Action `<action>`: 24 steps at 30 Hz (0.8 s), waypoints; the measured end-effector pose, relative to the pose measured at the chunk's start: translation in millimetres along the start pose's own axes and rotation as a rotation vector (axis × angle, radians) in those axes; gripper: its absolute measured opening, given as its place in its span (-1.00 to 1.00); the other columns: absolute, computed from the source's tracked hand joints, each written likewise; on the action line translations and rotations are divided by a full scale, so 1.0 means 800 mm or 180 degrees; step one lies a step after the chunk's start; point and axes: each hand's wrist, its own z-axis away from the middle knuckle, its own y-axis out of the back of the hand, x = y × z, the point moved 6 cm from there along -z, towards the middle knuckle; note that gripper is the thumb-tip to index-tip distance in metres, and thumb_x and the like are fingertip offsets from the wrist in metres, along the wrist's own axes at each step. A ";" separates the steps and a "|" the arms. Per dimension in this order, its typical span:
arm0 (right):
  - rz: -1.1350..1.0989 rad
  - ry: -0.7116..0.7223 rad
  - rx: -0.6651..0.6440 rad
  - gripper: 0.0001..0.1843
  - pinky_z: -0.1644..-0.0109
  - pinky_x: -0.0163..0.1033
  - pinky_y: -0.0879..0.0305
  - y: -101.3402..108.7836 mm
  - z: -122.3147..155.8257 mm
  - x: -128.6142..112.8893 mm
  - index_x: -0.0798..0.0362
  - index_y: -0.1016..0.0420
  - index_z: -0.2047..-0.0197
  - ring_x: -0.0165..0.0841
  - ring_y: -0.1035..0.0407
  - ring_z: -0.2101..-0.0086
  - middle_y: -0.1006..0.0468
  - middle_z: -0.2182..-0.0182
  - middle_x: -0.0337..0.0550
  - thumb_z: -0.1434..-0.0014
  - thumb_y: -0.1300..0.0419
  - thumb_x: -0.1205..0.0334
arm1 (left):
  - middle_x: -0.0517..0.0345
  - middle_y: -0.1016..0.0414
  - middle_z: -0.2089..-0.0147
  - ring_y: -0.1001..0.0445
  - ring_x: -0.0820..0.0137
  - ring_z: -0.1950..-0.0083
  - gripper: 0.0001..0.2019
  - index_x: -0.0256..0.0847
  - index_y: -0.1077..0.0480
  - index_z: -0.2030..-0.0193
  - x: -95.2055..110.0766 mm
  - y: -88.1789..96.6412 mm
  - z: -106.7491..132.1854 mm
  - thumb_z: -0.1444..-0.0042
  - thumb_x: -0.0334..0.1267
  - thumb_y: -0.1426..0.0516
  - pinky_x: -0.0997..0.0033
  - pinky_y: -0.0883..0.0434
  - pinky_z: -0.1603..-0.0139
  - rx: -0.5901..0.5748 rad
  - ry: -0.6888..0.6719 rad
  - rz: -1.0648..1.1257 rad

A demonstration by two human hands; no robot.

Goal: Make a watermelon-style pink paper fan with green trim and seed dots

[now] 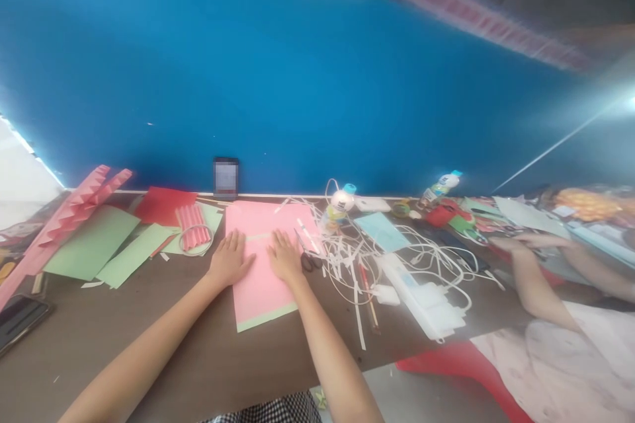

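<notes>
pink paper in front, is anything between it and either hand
Nothing clearly visible: the left hand and right hand rest flat on the pink paper. A pale green strip shows between them; whether it runs under either hand is hidden. The scissors lie beside the right hand.

No lettering can be read; bottle labels [443, 184] are blurred; the dark-framed panel [225, 178] is pixelated.
</notes>
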 end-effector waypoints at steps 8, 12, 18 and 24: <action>-0.0012 -0.0044 -0.0139 -0.42 -0.23 0.00 0.52 0.003 0.003 -0.003 0.00 0.22 -0.29 -0.31 0.38 -0.24 0.20 -0.28 -0.22 -0.25 0.38 0.01 | -0.11 0.03 -0.29 0.07 0.18 -0.30 -0.36 -0.36 0.03 -0.26 -0.010 0.007 0.011 -0.14 0.05 0.23 0.03 0.13 -0.23 -0.0089 -0.0057 -0.0040; -0.0045 -0.0090 -0.0051 -0.42 -0.24 -0.01 0.51 0.001 0.003 -0.003 -0.03 0.20 -0.29 -0.32 0.37 -0.24 0.20 -0.28 -0.25 -0.25 0.39 0.00 | -0.24 -0.05 -0.24 0.04 0.13 -0.29 -0.35 -0.48 -0.04 -0.22 -0.013 0.012 0.015 -0.13 0.02 0.21 0.04 0.15 -0.23 0.0106 0.0242 -0.0298; -0.0051 -0.0168 0.0019 -0.43 -0.24 -0.04 0.51 0.001 0.005 -0.003 -0.06 0.17 -0.28 -0.33 0.34 -0.24 0.17 -0.28 -0.28 -0.24 0.38 -0.01 | -0.20 -0.02 -0.26 -0.01 0.11 -0.27 -0.36 -0.44 -0.03 -0.22 -0.021 0.010 0.022 -0.13 0.01 0.21 0.02 0.18 -0.23 0.0160 0.0265 -0.0283; -0.0029 -0.0168 0.0047 -0.44 -0.24 -0.05 0.47 0.005 0.007 -0.005 -0.05 0.17 -0.28 -0.34 0.34 -0.24 0.17 -0.28 -0.27 -0.25 0.37 0.00 | -0.19 -0.19 -0.18 -0.10 0.11 -0.23 -0.49 -0.38 -0.19 -0.13 -0.016 0.026 0.032 -0.13 -0.12 0.17 0.04 0.13 -0.23 0.0427 0.0168 -0.0292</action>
